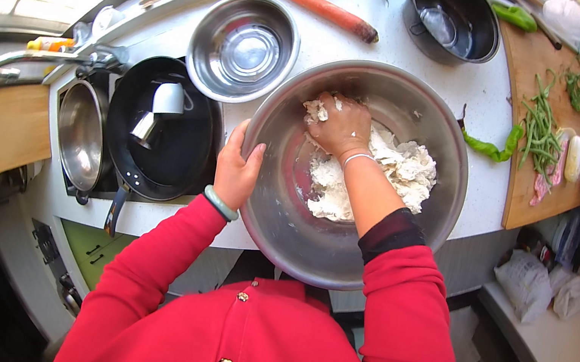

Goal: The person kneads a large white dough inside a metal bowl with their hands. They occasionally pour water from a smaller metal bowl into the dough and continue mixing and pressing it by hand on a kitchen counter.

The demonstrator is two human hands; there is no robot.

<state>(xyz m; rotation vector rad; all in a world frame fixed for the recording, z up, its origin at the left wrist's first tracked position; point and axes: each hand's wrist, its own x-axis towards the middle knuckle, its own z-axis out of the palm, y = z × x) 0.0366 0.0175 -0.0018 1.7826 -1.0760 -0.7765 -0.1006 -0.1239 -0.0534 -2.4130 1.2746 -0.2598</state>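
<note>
A large stainless steel mixing bowl (282,226) stands at the front edge of the counter before me. Shaggy, crumbly dough (409,172) lies in its bottom, mostly on the right and near sides. My left hand (237,169) grips the left rim, thumb up and the other fingers outside. Inside the bowl, my right hand (340,126) presses against the left wall with its fingers curled around a lump of dough. Bits of dough cling to its back and knuckles, and its fingertips are partly hidden.
Behind the bowl are a smaller steel bowl (246,50), a carrot (327,10) and a black pot (455,21). A black frying pan (165,171) holding a white cup (169,99) sits left. To the right, green beans (541,131) lie on a wooden cutting board (532,213), near a green pepper (494,149).
</note>
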